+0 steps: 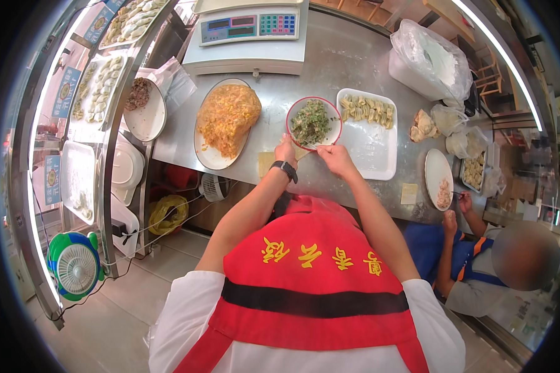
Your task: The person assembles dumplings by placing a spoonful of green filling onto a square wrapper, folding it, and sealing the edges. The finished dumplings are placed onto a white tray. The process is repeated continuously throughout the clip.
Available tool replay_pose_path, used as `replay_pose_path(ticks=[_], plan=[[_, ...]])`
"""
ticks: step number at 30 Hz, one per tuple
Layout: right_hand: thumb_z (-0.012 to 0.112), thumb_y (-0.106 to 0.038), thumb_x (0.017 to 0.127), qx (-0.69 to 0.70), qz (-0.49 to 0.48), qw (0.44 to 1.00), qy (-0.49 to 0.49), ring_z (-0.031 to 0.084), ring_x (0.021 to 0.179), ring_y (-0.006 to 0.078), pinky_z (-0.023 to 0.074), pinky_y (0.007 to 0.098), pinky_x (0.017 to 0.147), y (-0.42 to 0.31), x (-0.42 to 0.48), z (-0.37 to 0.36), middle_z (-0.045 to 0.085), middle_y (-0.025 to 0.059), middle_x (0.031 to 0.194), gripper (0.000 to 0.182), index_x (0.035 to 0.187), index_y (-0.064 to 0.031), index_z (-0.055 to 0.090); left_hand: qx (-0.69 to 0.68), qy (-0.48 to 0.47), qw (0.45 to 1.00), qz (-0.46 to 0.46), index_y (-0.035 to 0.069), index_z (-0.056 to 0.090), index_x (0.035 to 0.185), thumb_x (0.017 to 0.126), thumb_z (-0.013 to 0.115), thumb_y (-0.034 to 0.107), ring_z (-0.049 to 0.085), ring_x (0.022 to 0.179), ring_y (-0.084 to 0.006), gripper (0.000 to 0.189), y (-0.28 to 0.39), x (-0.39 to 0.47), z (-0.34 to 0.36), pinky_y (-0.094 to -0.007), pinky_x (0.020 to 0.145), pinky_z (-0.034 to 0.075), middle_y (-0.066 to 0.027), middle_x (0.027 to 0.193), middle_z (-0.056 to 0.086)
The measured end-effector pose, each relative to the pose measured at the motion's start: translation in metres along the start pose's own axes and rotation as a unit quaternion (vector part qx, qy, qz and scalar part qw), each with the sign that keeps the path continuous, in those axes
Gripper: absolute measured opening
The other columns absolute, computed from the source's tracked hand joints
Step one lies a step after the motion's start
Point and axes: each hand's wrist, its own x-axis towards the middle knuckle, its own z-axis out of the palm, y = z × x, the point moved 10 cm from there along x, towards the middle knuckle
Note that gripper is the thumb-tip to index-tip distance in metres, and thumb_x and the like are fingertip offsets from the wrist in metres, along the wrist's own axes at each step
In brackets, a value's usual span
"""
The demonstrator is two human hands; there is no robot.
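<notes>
A white bowl with a red rim (pixel 339 122) holds chopped green filling (pixel 311 120) mixed with some meat. Its near rim lies just beyond both hands. My left hand (pixel 285 151), with a dark watch on the wrist, holds a thin yellowish dough wrapper (pixel 301 152), partly hidden by the fingers. In my right hand (pixel 338 161) is a thin pale utensil (pixel 310 147), its tip at the bowl's near edge; its exact kind is unclear. More square wrappers (pixel 265 163) lie left of my left hand. Folded dumplings (pixel 367 112) line the far end of a white tray (pixel 369 156).
An oval plate (pixel 208 160) of orange filling stands left, below a digital scale (pixel 247 51). Shelving with dumpling trays (pixel 78 179) borders the left. At right, a co-worker's hand (pixel 450 223) is near a plate (pixel 433 170) of pinkish filling. A plastic-covered tub (pixel 420 65) stands back right.
</notes>
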Motion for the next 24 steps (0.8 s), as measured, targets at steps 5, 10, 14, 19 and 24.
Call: replay_pose_path(ticks=[5,10,14,19,24], plan=[[0.059,-0.027,0.090,0.014,0.045,0.999,0.012,0.068,0.076,0.0255,0.0503,0.0322,0.070,-0.017,-0.026,0.008,0.068,0.0194,0.085,0.029,0.103,-0.0042,0.070,-0.045,-0.073,0.996,-0.019,-0.002,0.051,0.122,0.104,0.030,0.033,0.059,0.104,-0.0301,0.044,-0.004,0.005,-0.001,-0.0460,0.093,0.048,-0.0169,0.116,0.059],[0.061,-0.025,0.090,-0.134,-0.050,0.987,0.077,0.060,0.062,0.0137,0.0460,0.0304,0.058,-0.047,-0.061,0.021,0.066,0.0105,0.070,0.026,0.106,-0.0072,0.070,-0.069,-0.043,0.995,-0.057,-0.002,0.050,0.122,0.104,0.027,0.032,0.059,0.105,-0.0297,0.045,0.003,-0.029,-0.006,-0.0453,0.096,0.046,-0.0168,0.117,0.059],[0.064,-0.025,0.089,-0.194,-0.084,0.975,0.071,0.053,0.057,0.0086,0.0441,0.0271,0.056,-0.057,-0.073,0.025,0.064,0.0049,0.065,0.025,0.108,-0.0103,0.070,-0.117,-0.055,0.989,-0.073,-0.004,0.049,0.123,0.104,0.027,0.032,0.059,0.106,-0.0307,0.046,0.000,-0.023,-0.021,-0.0456,0.097,0.046,-0.0175,0.119,0.059],[0.063,-0.022,0.091,0.070,0.010,0.997,0.042,0.052,0.063,0.0056,0.0441,0.0236,0.059,-0.032,-0.070,0.008,0.065,-0.0008,0.071,0.027,0.110,-0.0023,0.068,-0.107,-0.052,0.991,-0.061,-0.007,0.048,0.123,0.103,0.030,0.030,0.059,0.106,-0.0319,0.045,0.014,-0.024,-0.031,-0.0464,0.096,0.047,-0.0183,0.120,0.058],[0.061,-0.020,0.092,0.102,0.008,0.992,0.068,0.049,0.063,0.0034,0.0416,0.0225,0.058,-0.016,-0.047,0.025,0.060,-0.0024,0.068,0.029,0.109,0.0014,0.067,-0.076,-0.033,0.995,-0.049,-0.007,0.049,0.121,0.103,0.033,0.028,0.060,0.104,-0.0322,0.043,0.022,-0.035,-0.027,-0.0468,0.094,0.048,-0.0184,0.118,0.059]])
